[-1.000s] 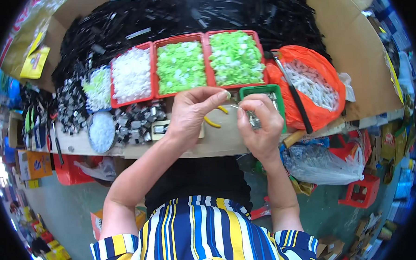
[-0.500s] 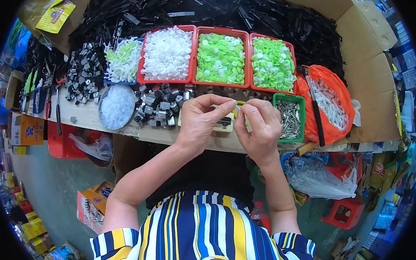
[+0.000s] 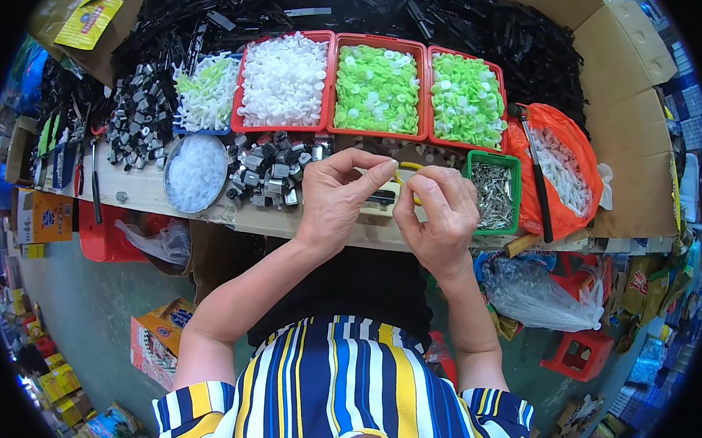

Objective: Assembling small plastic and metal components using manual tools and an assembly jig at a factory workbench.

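My left hand point(image 3: 337, 194) and my right hand point(image 3: 438, 215) are raised close together over the front edge of the bench, thumb and forefinger pinched on each. Whatever lies between the fingertips is too small to make out. Just beyond them shows a yellow curved piece point(image 3: 409, 166), perhaps a tool handle, partly covered by my right fingers. A cream block with a dark piece on it point(image 3: 380, 197) sits on the bench between my hands, partly hidden. Beside my right hand stands a green tray point(image 3: 492, 231) of thin metal pieces.
Red trays point(image 3: 332, 87) of white and light green plastic parts line the bench. Left of my hands lie a round dish point(image 3: 196, 175) and a pile of metal-and-black pieces point(image 3: 271, 175). An orange bag point(image 3: 596, 185) and a black-handled hammer point(image 3: 539, 187) are at right.
Both hands keep their pinch close together, with only slight finger movement. The bench has shifted a little in the view, and more of the yellow piece shows.
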`<state>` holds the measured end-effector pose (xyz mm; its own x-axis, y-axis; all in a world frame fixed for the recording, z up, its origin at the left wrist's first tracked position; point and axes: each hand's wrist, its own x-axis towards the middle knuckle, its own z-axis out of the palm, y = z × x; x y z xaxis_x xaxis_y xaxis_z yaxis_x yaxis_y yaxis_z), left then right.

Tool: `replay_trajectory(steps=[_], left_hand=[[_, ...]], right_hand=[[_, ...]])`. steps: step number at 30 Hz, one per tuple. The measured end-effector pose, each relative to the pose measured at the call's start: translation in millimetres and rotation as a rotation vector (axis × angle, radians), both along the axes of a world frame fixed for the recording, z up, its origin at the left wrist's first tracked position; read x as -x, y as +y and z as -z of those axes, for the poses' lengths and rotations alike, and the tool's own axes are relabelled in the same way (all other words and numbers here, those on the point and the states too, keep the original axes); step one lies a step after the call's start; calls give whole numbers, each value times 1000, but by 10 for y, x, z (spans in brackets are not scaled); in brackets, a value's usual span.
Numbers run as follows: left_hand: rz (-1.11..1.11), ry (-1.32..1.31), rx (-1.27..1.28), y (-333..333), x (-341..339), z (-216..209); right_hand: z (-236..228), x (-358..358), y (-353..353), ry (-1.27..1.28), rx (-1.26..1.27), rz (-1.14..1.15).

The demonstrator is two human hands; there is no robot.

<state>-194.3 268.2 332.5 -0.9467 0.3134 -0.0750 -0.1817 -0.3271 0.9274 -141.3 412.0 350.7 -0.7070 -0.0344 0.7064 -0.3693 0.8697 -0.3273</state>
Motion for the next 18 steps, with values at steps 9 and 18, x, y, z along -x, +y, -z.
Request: replay_trajectory(steps=[9,18], left_hand=[[23,8,34,-15,-1,2],[197,-248,-55,-143,-7,-47]], right_hand=[[57,10,10,-6,-4,17],[23,66,110,-240,433,-111]])
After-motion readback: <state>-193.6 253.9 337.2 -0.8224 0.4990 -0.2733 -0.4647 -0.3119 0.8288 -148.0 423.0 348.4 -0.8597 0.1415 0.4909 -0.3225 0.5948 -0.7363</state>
